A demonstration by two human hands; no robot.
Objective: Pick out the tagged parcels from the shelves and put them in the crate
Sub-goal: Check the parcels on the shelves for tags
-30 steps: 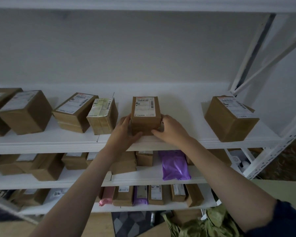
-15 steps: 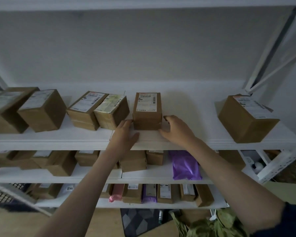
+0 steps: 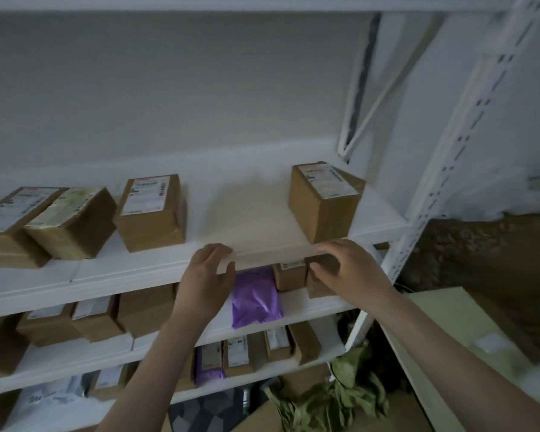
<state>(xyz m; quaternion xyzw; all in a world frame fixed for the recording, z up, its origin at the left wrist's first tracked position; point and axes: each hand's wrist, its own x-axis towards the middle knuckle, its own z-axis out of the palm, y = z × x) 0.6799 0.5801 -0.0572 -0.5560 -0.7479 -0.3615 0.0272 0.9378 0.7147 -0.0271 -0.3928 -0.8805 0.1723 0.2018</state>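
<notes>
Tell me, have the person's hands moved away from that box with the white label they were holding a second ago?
Yes. Both the left hand and the right hand have left the labelled box and shifted rightward along the shelf edge, toward the far-right box. Both hold nothing.

Matt brown cardboard parcels (image 3: 152,213) with white paper labels sit on smooth white-painted, probably metal shelves (image 3: 138,266), beside a glossy purple plastic mailer (image 3: 254,296).

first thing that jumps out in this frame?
Two bare hands, left hand and right hand, hover empty at the front edge of the top shelf. Next, the purple poly mailer on the shelf below, between them, bright among brown labelled cardboard boxes.
</notes>
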